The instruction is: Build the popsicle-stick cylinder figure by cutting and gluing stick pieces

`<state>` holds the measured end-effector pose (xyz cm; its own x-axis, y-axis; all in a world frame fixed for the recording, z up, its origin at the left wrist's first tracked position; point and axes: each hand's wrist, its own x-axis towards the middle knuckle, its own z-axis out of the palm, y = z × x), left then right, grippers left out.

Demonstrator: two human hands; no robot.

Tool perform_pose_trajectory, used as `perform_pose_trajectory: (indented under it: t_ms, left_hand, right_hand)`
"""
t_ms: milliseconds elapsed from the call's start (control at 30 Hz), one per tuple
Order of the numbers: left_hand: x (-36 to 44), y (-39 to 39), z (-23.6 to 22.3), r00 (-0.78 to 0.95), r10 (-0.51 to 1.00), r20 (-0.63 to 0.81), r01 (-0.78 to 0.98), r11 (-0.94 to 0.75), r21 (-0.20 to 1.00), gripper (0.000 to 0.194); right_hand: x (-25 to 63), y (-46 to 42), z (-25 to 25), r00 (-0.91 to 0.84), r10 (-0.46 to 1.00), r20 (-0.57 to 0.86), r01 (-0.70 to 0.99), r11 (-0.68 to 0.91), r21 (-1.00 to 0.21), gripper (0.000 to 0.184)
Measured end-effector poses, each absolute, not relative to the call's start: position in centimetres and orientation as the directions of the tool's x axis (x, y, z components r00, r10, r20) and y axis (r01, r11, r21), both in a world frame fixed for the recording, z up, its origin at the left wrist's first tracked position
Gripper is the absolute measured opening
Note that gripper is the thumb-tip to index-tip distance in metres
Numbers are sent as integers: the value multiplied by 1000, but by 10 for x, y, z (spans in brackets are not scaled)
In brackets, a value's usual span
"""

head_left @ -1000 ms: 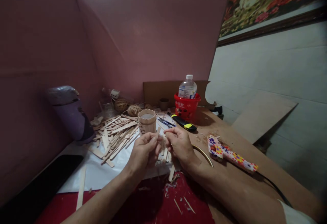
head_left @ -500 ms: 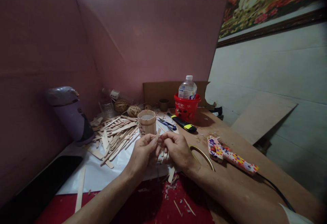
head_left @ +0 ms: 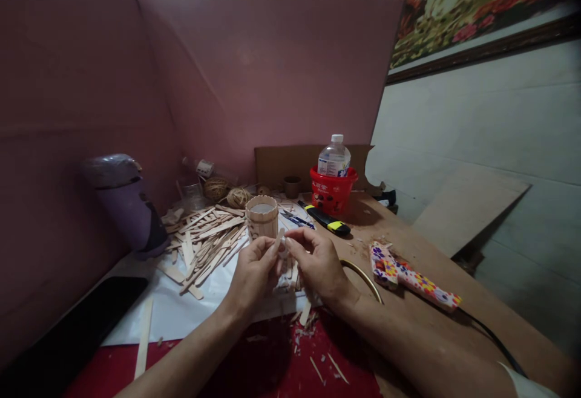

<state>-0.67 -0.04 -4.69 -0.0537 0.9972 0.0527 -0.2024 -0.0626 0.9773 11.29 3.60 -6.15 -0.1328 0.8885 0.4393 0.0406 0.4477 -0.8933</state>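
Observation:
Between the thumb and fingers of my left hand (head_left: 252,268) is a short wooden craft stick (head_left: 278,241), held upright at a slant. My right hand (head_left: 323,268) is closed in a pinch right beside the stick's upper part. A small whitish bit shows at its fingertips, too small to name. Just behind both hands stands a round cup (head_left: 262,221) clad in craft sticks, with a scalloped rim. The lower fingers of both hands are partly hidden.
A pile of craft sticks (head_left: 211,238) lies left of the cup. Behind are scissors (head_left: 297,219), a black-and-yellow utility knife (head_left: 327,220) and a red bucket (head_left: 333,192) holding a bottle (head_left: 334,159). A flower-patterned glue gun (head_left: 413,280) lies right, a dark phone-like slab (head_left: 104,307) left.
My right hand's thumb and fingers have opened out a little and shifted up along the stick, showing a whitish bit. My left hand keeps its hold in nearly the same place.

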Motion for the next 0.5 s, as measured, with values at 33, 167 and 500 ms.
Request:
perform_pose_trajectory:
  t_ms: [33, 167, 500]
  left_hand:
    - [-7, 0, -47, -57, 997, 60, -184, -70, 980, 34]
    - [-8, 1, -52, -58, 994, 96, -87, -101, 991, 33]
    - [-10, 1, -63, -48, 974, 220, 175, -208, 962, 29]
  right_hand:
    - [113, 35, -61, -139, 883, 448, 54, 458, -887, 12]
    - [115, 33, -58, -153, 869, 471, 144, 491, -859, 13]
    - [115, 29, -62, -244, 777, 580, 449, 621, -643, 20]
